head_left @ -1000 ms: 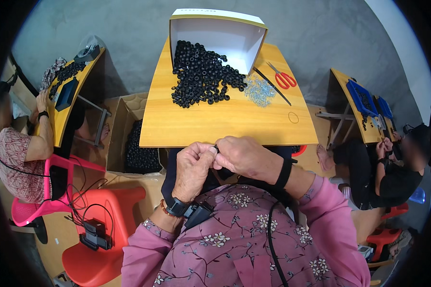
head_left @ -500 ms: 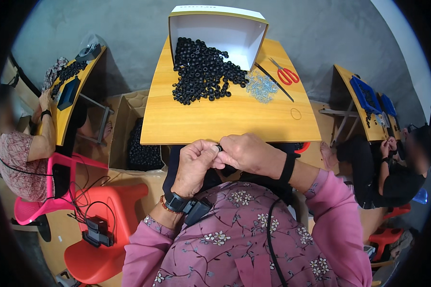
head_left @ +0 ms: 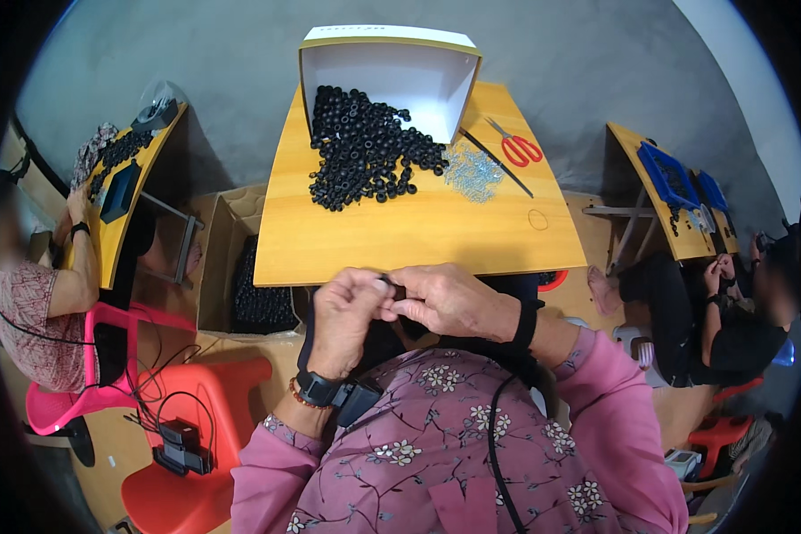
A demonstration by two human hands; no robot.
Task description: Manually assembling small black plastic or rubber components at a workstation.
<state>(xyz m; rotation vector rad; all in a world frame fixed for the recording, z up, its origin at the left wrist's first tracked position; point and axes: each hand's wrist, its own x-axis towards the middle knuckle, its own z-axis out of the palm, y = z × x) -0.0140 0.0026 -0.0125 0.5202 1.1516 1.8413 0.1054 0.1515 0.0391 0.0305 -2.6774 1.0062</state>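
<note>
Floor of grey concrete (head_left: 596,62) fills the upper part of the frame, and on it, at centre, stands a yellow wooden table (head_left: 418,231) with a bowed near edge. At the table's far end, top centre, a white cardboard box (head_left: 392,67) lies tipped on its side, open toward the viewer, and a pile of small black rubber rings (head_left: 365,151) spills from it across the tabletop. Just right of the pile sits a smaller heap of clear little parts (head_left: 473,171). Beside that lie red-handled scissors (head_left: 516,147), a thin dark rod (head_left: 498,165), and 1 loose rubber band (head_left: 538,219) nearer the right edge.

Left of the table, a brown carton (head_left: 240,267) on the ground holds more black pieces. At lower left stand a red plastic chair (head_left: 196,427) and a pink chair (head_left: 71,392). 2 other people sit at their own yellow tables, 1 at far left and 1 at far right.

In the lower centre, below the table's near edge, the person in a pink flowered blouse (head_left: 436,445) brings both hands together. The left hand (head_left: 347,311), with a dark watch at the wrist, is curled, and the right hand (head_left: 449,301) meets it. Their fingertips pinch 1 small black piece (head_left: 388,285) between them, mostly hidden, so its shape cannot be told.
</note>
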